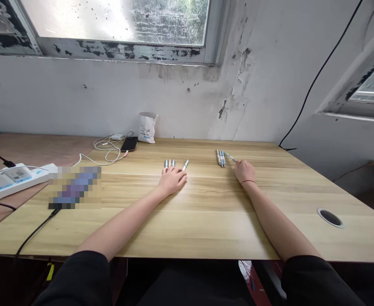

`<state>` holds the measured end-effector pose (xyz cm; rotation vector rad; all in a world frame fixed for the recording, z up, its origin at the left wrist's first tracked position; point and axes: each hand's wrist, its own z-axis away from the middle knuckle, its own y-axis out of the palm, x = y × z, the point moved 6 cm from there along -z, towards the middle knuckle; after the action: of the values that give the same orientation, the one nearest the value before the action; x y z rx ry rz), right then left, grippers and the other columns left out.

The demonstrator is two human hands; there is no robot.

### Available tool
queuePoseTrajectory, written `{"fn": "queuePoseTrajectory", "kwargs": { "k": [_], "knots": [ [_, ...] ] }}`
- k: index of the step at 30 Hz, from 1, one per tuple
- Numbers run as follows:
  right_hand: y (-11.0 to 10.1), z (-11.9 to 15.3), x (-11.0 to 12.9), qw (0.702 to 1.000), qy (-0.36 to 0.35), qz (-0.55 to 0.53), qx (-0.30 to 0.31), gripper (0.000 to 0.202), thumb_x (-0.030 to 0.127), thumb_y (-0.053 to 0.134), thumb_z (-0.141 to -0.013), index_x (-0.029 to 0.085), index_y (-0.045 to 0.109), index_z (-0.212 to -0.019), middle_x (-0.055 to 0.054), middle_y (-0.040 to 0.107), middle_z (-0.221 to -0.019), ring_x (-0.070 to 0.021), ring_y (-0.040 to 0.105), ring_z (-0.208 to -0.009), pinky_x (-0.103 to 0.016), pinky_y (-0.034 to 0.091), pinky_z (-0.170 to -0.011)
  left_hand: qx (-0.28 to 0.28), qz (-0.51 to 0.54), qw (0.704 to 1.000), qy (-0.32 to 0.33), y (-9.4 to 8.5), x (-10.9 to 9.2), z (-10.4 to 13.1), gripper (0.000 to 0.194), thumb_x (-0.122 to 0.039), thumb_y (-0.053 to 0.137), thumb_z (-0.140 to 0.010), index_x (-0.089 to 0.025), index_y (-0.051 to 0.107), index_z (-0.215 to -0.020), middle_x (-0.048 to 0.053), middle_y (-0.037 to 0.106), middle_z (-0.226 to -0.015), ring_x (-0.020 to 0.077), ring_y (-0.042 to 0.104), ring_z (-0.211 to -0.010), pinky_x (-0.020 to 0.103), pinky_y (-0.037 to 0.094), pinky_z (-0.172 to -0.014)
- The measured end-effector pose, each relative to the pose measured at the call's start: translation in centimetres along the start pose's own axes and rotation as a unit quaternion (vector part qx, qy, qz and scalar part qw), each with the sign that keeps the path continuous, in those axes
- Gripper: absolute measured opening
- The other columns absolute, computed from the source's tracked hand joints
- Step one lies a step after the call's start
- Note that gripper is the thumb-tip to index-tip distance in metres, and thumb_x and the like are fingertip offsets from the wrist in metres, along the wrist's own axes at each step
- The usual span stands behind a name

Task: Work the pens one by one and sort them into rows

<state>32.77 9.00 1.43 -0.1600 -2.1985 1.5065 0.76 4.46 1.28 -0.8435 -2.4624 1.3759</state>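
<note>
My left hand [171, 180] lies palm down on the table, its fingers closed about a slanted pen [185, 164] with a pale green end. Just left of that pen, the ends of three blue-and-white pens [169, 163] stick out beyond my fingers; the rest of them is hidden under the hand. Farther right, my right hand [245, 171] is closed on a light blue and white pen [230, 157], which points forward and left. Its far end comes close to a side-by-side row of several white and blue pens [220, 157].
A wooden table [202, 221] spans the view. Toward the back left are a phone [129, 144], a white cable [110, 148] and a white packet [147, 127]. A power strip [21, 180] and a blurred-out item [75, 188] lie left. At right is a round cable hole [330, 217].
</note>
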Motion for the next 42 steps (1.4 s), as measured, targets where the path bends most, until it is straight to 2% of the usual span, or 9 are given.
{"fn": "queuePoseTrajectory", "kwargs": {
  "k": [4,10,20,26,28,30,32,35,42],
  "knots": [
    [1.7,-0.3,-0.5,0.998,-0.005,0.026,0.054,0.039,0.034,0.03,-0.092,0.01,0.059,-0.101,-0.02,0.064,-0.094,-0.028,0.062,-0.088,-0.034,0.041,-0.067,-0.001,-0.005,1.0,-0.003,-0.2,-0.2,0.0,0.017,-0.033,0.05,-0.085,-0.027,0.064,-0.091,0.004,0.062,-0.096,0.0224,0.053,-0.092,0.043,0.034,-0.085],
    [1.8,-0.1,0.6,0.996,-0.065,0.036,0.057,0.042,0.042,0.029,-0.091,0.015,0.061,-0.094,-0.016,0.065,-0.095,-0.0268,0.061,-0.088,-0.033,0.04,-0.065,0.013,-0.031,0.999,-0.007,-0.4,-0.6,0.0,0.017,-0.03,0.045,-0.086,-0.021,0.06,-0.086,0.005,0.059,-0.086,0.0204,0.053,-0.083,0.039,0.034,-0.079],
    [1.5,0.8,2.1,0.991,-0.126,0.034,0.036,0.038,0.042,0.034,-0.09,0.017,0.062,-0.086,-0.013,0.064,-0.089,-0.0209,0.059,-0.077,-0.027,0.034,-0.061,0.046,0.001,0.999,-0.008,-0.3,-1.0,-0.1,0.019,-0.019,0.041,-0.085,-0.023,0.06,-0.086,0.003,0.063,-0.085,0.019,0.055,-0.082,0.038,0.03,-0.08],
    [-0.4,2.8,4.5,0.979,-0.197,-0.036,-0.04,0.029,0.031,0.038,-0.088,0.017,0.059,-0.073,-0.008,0.062,-0.075,-0.0171,0.054,-0.065,-0.026,0.027,-0.053,0.001,0.054,0.999,-0.011,-1.3,-1.7,-0.2,0.022,-0.019,0.038,-0.089,-0.024,0.059,-0.091,0.0,0.067,-0.091,0.0156,0.058,-0.087,0.036,0.027,-0.085],
    [-0.8,4.8,6.8,0.955,-0.279,-0.101,-0.004,0.031,0.034,0.04,-0.088,0.017,0.057,-0.069,-0.006,0.061,-0.07,-0.0154,0.051,-0.062,-0.025,0.028,-0.054,-0.016,0.065,0.998,-0.011,-1.7,-1.8,-0.2,0.021,-0.021,0.039,-0.09,-0.024,0.059,-0.095,0.0,0.067,-0.094,0.0151,0.059,-0.088,0.036,0.027,-0.087],
    [-1.0,7.6,9.4,0.909,-0.369,-0.179,0.072,0.033,0.037,0.04,-0.089,0.017,0.058,-0.071,-0.004,0.061,-0.068,-0.0138,0.05,-0.061,-0.024,0.031,-0.056,-0.026,0.069,0.997,-0.008,-1.9,-1.9,-0.2,0.02,-0.023,0.04,-0.09,-0.024,0.059,-0.098,0.001,0.068,-0.095,0.0149,0.06,-0.087,0.035,0.027,-0.088],
    [-1.1,10.2,11.4,0.866,-0.406,-0.255,0.144,0.033,0.041,0.04,-0.089,0.017,0.062,-0.081,-0.003,0.063,-0.073,-0.013,0.051,-0.064,-0.023,0.034,-0.058,-0.032,0.066,0.997,-0.001,-2.0,-2.0,-0.2,0.021,-0.025,0.04,-0.09,-0.023,0.058,-0.102,0.002,0.068,-0.095,0.0152,0.061,-0.087,0.035,0.028,-0.088],
    [-0.9,12.9,13.2,0.826,-0.417,-0.31,0.219,0.035,0.043,0.04,-0.088,0.017,0.064,-0.085,-0.003,0.064,-0.076,-0.0122,0.051,-0.063,-0.023,0.036,-0.058,-0.031,0.055,0.998,0.019,-2.0,-2.2,-0.2,0.025,-0.026,0.039,-0.091,-0.023,0.056,-0.109,0.002,0.068,-0.097,0.0158,0.061,-0.089,0.035,0.029,-0.087],
    [0.1,12.9,13.1,0.815,-0.35,-0.382,0.258,0.032,0.042,0.048,-0.085,0.016,0.066,-0.087,-0.004,0.067,-0.082,-0.0145,0.058,-0.07,-0.025,0.044,-0.064,-0.014,0.042,0.997,0.056,-1.5,-2.7,-0.1,0.032,-0.023,0.034,-0.093,-0.023,0.051,-0.12,0.004,0.066,-0.106,0.0164,0.059,-0.096,0.036,0.03,-0.087]
  ]
}}
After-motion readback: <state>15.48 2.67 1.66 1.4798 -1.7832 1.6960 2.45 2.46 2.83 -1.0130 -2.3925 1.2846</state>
